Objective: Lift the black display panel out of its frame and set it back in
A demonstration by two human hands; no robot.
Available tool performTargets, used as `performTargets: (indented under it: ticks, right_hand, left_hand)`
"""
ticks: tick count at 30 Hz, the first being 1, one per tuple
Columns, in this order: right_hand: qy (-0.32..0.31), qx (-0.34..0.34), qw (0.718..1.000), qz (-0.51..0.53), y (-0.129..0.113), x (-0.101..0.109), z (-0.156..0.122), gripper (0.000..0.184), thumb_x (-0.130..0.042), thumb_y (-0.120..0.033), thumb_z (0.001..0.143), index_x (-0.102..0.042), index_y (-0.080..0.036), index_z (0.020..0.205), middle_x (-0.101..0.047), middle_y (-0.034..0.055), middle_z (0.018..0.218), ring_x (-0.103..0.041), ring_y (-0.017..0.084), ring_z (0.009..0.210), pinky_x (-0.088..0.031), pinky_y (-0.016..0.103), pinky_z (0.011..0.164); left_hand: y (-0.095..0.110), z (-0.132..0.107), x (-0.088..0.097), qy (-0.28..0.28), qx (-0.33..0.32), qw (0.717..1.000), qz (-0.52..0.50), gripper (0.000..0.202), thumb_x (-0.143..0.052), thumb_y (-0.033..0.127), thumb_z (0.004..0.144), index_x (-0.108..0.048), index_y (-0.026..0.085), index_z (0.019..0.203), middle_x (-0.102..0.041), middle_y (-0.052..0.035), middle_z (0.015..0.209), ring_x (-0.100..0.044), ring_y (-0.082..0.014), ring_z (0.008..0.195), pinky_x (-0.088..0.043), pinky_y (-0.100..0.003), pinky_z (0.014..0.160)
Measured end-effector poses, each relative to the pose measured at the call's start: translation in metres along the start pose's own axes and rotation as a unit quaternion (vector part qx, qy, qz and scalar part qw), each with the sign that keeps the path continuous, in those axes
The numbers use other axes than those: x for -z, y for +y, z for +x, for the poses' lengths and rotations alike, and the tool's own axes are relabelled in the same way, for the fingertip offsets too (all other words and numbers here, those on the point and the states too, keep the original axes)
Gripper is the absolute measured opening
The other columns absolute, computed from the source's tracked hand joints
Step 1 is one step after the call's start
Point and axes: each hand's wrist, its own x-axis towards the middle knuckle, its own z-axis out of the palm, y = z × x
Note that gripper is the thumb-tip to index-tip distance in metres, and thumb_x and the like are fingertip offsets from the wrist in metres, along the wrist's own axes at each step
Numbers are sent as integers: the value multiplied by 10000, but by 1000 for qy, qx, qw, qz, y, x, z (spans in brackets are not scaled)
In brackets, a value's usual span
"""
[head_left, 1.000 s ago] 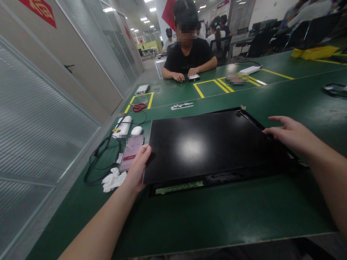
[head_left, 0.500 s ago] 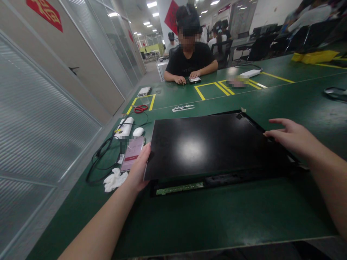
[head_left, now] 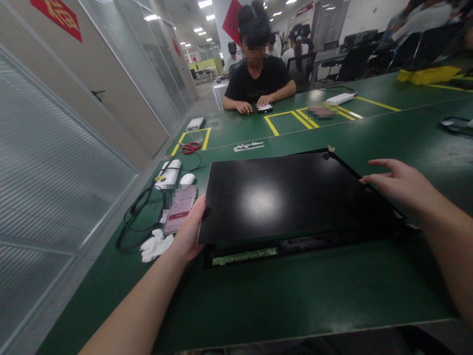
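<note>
A dark, glossy screen panel is tilted, its left side raised above a black frame on the table. My left hand grips the panel's left edge, thumb on the near side and the other fingers hidden beneath it. At the right edge, my right hand touches the frame and panel border with its thumb, while the index finger stretches out apart from it. A green circuit strip shows along the frame's front edge.
On the green table, left of the panel, lie a phone, a crumpled white tissue, a white mouse-shaped thing, cables and red scissors. Across the table sits a person handling a small device.
Both hands and the panel hold nearly the same places. The view has shifted very slightly; nothing has been taken up or let go.
</note>
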Motion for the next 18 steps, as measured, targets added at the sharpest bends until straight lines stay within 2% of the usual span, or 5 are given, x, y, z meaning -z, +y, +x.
performTargets:
  ticks: [7,13,18]
  right_hand:
    - [-10,-4,1000,15,2,-4,0,515,-502,-329,521,-466,-251,1030,-576,30,641,-519,162,595,-363,306,546]
    - [-3,-1,1000,2,-2,-3,-2,491,-492,-335,528,-475,-253,1012,-578,25,646,-518,159,576,-367,307,537]
    - [-8,24,999,-29,4,-6,3,505,-488,-346,529,-465,-258,1026,-599,20,679,-523,164,601,-366,314,565]
  left_hand:
    - [3,-3,-4,-31,23,999,3,569,-760,427,816,-600,246,1332,-743,-56,1143,-715,-240,974,-580,-283,782]
    - [3,-4,-5,-24,24,999,10,564,-724,392,846,-571,256,1371,-726,-63,1207,-712,-251,1011,-586,-298,791]
    - [4,-2,-5,-29,34,999,2,529,-713,326,834,-600,256,1346,-730,-62,1199,-707,-259,1032,-590,-298,774]
